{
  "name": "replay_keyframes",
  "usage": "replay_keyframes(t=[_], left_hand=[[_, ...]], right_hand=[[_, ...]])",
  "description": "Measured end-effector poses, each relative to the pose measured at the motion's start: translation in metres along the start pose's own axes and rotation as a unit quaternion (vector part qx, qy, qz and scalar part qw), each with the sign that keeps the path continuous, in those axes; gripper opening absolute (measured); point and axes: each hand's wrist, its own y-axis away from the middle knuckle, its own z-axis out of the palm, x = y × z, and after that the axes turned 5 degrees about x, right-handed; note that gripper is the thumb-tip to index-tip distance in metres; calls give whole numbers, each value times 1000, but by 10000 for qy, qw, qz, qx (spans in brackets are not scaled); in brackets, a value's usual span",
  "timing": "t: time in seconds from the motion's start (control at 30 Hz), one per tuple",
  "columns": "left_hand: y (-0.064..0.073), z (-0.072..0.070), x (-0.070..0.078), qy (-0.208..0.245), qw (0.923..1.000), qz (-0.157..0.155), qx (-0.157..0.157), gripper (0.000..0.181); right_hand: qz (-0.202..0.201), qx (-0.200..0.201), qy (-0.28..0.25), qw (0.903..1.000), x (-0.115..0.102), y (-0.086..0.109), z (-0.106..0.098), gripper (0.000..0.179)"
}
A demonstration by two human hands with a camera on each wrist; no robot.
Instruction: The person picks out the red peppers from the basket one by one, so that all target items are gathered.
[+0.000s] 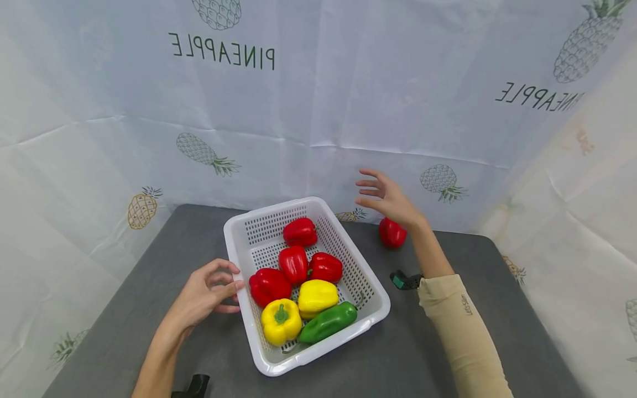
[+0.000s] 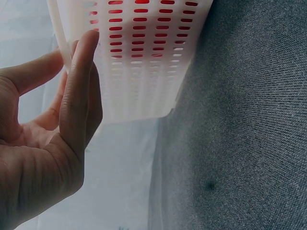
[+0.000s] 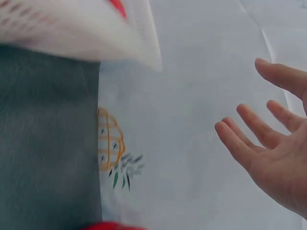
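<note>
A white perforated plastic basket (image 1: 328, 348) sits at an angle on the dark table. Inside it lie several red bell peppers (image 1: 269, 287), two yellow bell peppers (image 1: 317, 297) and a long green pepper (image 1: 328, 323). My left hand (image 1: 209, 290) pinches the basket's left rim, thumb on top and fingers beneath; the left wrist view shows this hand (image 2: 62, 110) beside the slotted wall (image 2: 127, 48). Spread in the air beyond the basket's right side, my right hand (image 1: 385, 198) holds nothing. Below its wrist, another red bell pepper (image 1: 392, 233) rests on the table, partly covered by that hand.
A white curtain with pineapple prints (image 1: 323, 110) hangs right behind the table's back edge. Near my right sleeve (image 1: 460, 326) is a small black and green strap piece (image 1: 404, 280). The grey table surface (image 1: 408, 354) extends on both sides of the basket.
</note>
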Motion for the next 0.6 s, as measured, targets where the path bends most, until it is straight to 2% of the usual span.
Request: replay_keyframes(t=[0.27,0.6], left_hand=[[-1,0,-1,95,9999,3,-77,48],[-1,-1,-1,67,10000,-31,-58,48]], right_hand=[[-109,-362,-74,9993,-19,-13,26,77],[-74,-993,-98,9950,-22,-28,64,69]])
